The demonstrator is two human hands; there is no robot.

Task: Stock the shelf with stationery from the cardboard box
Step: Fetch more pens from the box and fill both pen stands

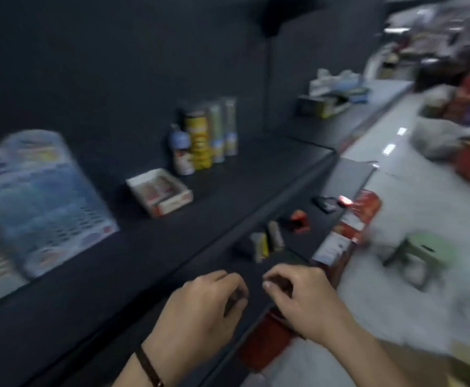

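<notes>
The whole view is blurred by motion. My left hand [203, 305] and my right hand [301, 297] hover close together over the front edge of the dark shelf [150, 247], fingers curled. Each seems to pinch one end of a small dark thing [280, 284]; what it is cannot be made out. On the shelf stand an open white and red carton [159, 191], a group of tall packs and tubes [206, 138], and a blue printed pack [38, 196] at the left. A brown corner of the cardboard box [435, 364] shows at the bottom right.
A lower shelf [292, 238] carries small red, black and yellow items. Red and white packs [348, 227] lean at its right end. A green stool [421, 250] stands on the pale floor. More goods lie on the far shelf [331, 93] and in the aisle at right.
</notes>
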